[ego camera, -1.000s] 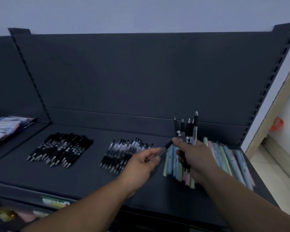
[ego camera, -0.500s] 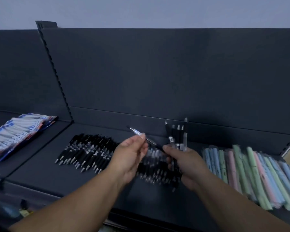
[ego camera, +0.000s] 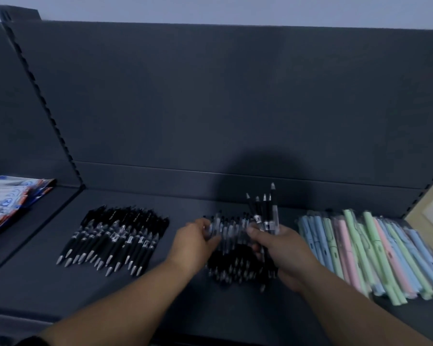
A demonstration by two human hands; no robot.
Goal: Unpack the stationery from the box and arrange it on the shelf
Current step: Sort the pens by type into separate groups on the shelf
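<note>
**Right hand grips a bundle of pens over the middle pile**

Head view: a dark grey shelf point(ego camera: 35, 283) runs left to right, with a tall back panel point(ego camera: 235, 96) behind it. A slotted upright point(ego camera: 43, 103) rises at the far left.

The right hand point(ego camera: 283, 248) is curled round a bundle of pens point(ego camera: 265, 211). The pens stand nearly upright with their silver tips pointing up and fanned slightly apart.

Just left of it, the left hand point(ego camera: 198, 239) lies palm down. Its fingers bend onto the far end of the middle pile point(ego camera: 230, 260), a heap of clear-barrelled pens with black grips that lies on the shelf between and under both hands. Motion blur hides the fingertips, so whether this hand pinches a pen or only touches the heap cannot be told.

Left of the hands, and apart from the middle pile, a neat row of black pens point(ego camera: 115, 240) lies with its tips toward the near edge.

To the right, pastel pens point(ego camera: 373, 253) in clear wrappers (blue, green and pink) lie side by side, close to the right wrist.

At the far left, past the upright, blue-and-white packets point(ego camera: 8, 198) are stacked on the neighbouring shelf section.
</note>
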